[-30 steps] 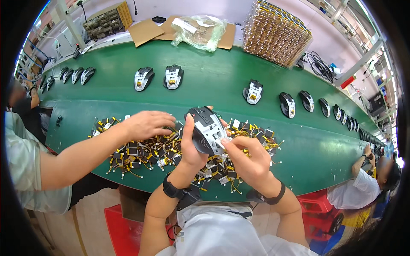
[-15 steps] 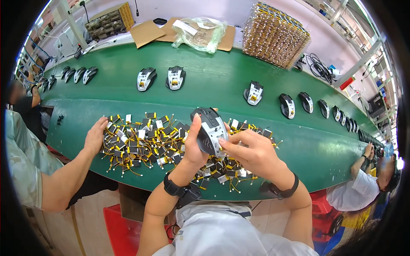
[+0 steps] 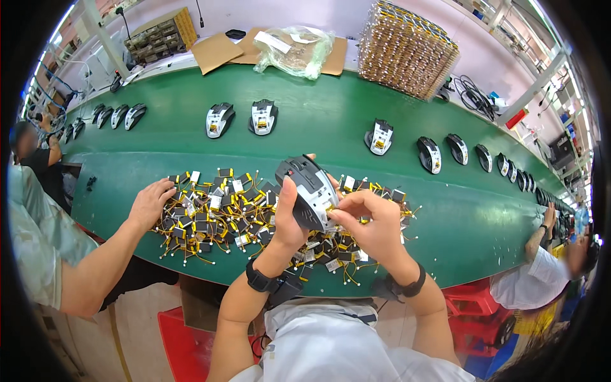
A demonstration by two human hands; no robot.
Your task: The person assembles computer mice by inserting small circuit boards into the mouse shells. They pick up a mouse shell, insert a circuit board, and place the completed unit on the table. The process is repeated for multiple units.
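My left hand [image 3: 289,213] is wrapped round a black and silver-white computer mouse [image 3: 307,191], tilted up above the table with its top cover off at the rear. My right hand [image 3: 372,223] pinches at the mouse's open rear part. A yellow end of a small battery [image 3: 331,209] shows at those fingertips; its wires are too small to make out. Beneath both hands lies a wide pile of small black and silver batteries [image 3: 213,219] with yellow ends, thin wires and white connectors.
On the green belt [image 3: 312,121] stand similar mice [image 3: 263,117], spaced in a row to both sides. A stacked block of parts [image 3: 407,51], cardboard [image 3: 216,53] and a plastic bag [image 3: 296,49] lie behind. A co-worker's hand [image 3: 153,198] rests at the pile's left edge; another person sits right.
My right fingers have shifted slightly up the mouse's opening, and yellow now shows there. The mouse has moved a little left. The co-worker's hand at left has moved onto the pile's edge.
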